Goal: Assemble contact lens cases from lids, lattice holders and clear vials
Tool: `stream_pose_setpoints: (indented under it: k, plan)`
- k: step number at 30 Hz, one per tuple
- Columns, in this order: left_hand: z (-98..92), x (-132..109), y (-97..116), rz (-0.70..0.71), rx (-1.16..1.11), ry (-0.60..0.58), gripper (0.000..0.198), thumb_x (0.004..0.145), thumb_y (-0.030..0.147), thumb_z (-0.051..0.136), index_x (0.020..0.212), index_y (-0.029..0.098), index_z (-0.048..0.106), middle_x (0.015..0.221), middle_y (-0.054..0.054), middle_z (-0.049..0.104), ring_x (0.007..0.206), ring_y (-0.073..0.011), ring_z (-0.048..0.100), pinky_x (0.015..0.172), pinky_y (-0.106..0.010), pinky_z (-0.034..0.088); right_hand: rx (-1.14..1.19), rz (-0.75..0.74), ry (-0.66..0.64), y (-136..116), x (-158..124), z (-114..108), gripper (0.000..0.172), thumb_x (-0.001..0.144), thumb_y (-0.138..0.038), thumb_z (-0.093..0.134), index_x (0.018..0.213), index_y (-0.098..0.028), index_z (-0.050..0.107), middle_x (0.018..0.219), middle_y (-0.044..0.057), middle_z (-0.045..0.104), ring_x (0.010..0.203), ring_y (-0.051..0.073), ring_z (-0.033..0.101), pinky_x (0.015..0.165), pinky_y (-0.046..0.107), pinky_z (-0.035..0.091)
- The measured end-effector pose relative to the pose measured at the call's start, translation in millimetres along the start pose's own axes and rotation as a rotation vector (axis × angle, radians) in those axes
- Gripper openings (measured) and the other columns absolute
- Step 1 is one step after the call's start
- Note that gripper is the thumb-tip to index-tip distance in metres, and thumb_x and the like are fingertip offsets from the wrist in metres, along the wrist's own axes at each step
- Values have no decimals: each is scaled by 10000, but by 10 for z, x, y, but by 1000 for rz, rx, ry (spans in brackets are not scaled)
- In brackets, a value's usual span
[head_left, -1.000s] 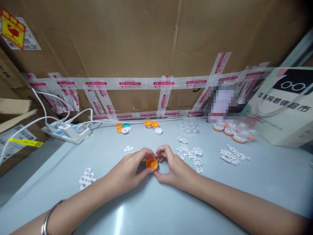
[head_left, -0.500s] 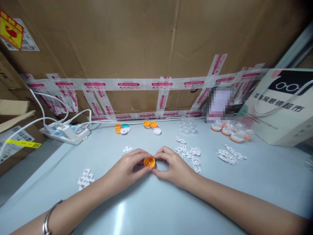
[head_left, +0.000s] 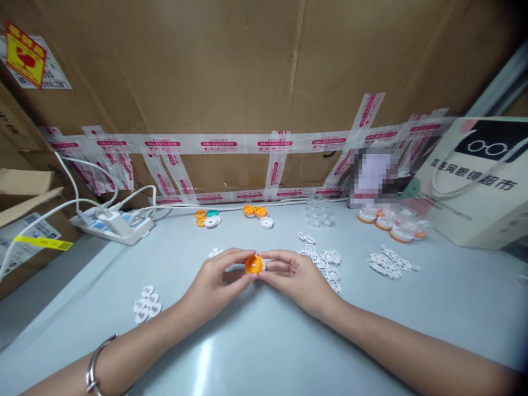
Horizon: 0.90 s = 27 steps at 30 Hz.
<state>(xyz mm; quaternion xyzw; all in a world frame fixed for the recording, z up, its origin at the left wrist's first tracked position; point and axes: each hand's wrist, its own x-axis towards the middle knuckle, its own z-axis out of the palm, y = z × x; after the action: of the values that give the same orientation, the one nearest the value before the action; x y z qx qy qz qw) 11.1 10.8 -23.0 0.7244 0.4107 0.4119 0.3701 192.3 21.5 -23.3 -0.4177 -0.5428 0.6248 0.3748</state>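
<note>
A small round orange plastic cup [head_left: 253,265] with a white part at its right side is held up over the table, its hollow turned toward me. My left hand [head_left: 225,273] pinches its left side between thumb and fingers. From the right, the thumb and fingers of my right hand [head_left: 291,273] close on the same piece. Behind my right hand lie white openwork plastic pieces [head_left: 331,257], partly covered by it. Tiny white parts [head_left: 216,252] sit just beyond my left hand. White discs with stems [head_left: 147,303] rest left of my left forearm.
Orange, teal and white round parts [head_left: 213,221] lie at the back, beside more orange cups [head_left: 260,211]. Clear plastic pieces [head_left: 318,213] and orange-based clear assemblies [head_left: 401,232] stand farther right. A power strip [head_left: 132,231], a paper bag [head_left: 466,214] and a large carton [head_left: 231,71] border the table.
The orange cup has been tilted and raised slightly, so its white right side now shows. My right hand's fingers have shifted around it; both hands still hold it.
</note>
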Motion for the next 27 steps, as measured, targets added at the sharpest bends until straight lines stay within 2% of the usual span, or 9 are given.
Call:
stream_pose_setpoints:
  k: [2, 4, 11, 17, 23, 27]
  plan:
    - [3, -3, 44, 35, -13, 35, 288, 809, 204, 565, 1095, 188, 594, 1050, -74, 594, 961, -165, 594, 754, -289, 587, 126, 45, 52, -53, -60, 50, 489, 609, -321, 750, 1054, -180, 607, 840, 40, 720, 858, 186, 666, 851, 337, 484]
    - [-1, -18, 91, 70, -15, 72, 301, 812, 190, 563, 1112, 202, 586, 1074, -67, 586, 979, -160, 584, 768, -286, 586, 249, 66, 86, -101, -135, 107, 487, 612, -312, 755, 1061, -189, 614, 877, 43, 719, 875, 185, 663, 888, 353, 470]
    - [1, -93, 167, 236, 62, 80, 370, 824, 117, 536, 1176, 232, 537, 1130, -63, 576, 1029, -161, 562, 829, -311, 565, 551, 39, 92, -125, -315, 240, 196, 686, -273, 712, 862, -191, 687, 971, 46, 694, 993, 191, 621, 971, 369, 447]
    - [-17, -98, 223, 416, 350, 135, 398, 784, 92, 592, 1164, 197, 546, 1057, -59, 640, 950, -148, 600, 840, -284, 512, 598, 22, 121, -95, -308, 256, 109, 682, -250, 722, 774, -194, 699, 865, 24, 704, 915, 167, 646, 936, 341, 483]
    - [-12, -114, 230, 474, 408, 215, 322, 763, 129, 635, 1074, 191, 581, 939, -47, 677, 833, -140, 627, 745, -265, 513, 562, 37, 117, -84, -296, 263, 99, 681, -268, 721, 747, -195, 710, 842, 31, 704, 912, 173, 640, 930, 344, 486]
    - [-30, -112, 224, 472, 424, 198, 310, 762, 137, 636, 1063, 185, 577, 882, -42, 679, 788, -137, 629, 719, -259, 517, 550, 45, 107, -56, -295, 255, 108, 670, -276, 729, 747, -202, 711, 822, 28, 699, 905, 172, 640, 940, 352, 477]
